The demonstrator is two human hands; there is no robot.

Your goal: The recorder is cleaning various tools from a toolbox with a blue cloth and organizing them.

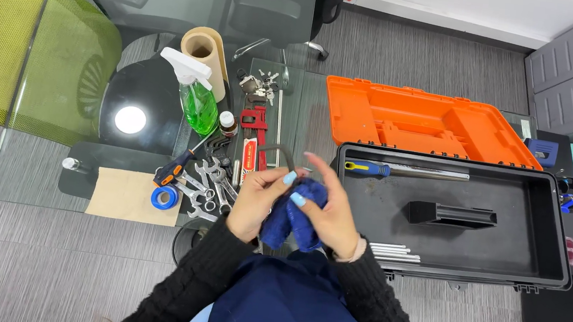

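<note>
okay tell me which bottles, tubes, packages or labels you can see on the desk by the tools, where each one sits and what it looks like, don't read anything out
Spray bottle: back of the glass desk beside a tan paper roll; clear with green liquid, white trigger head.
Small bottle: just right of the spray bottle; brown, white cap, pale label.
Tube: lying lengthwise below the red pipe wrench; white and red.
Tape roll: desk front, beside the wrenches; blue ring.
</note>
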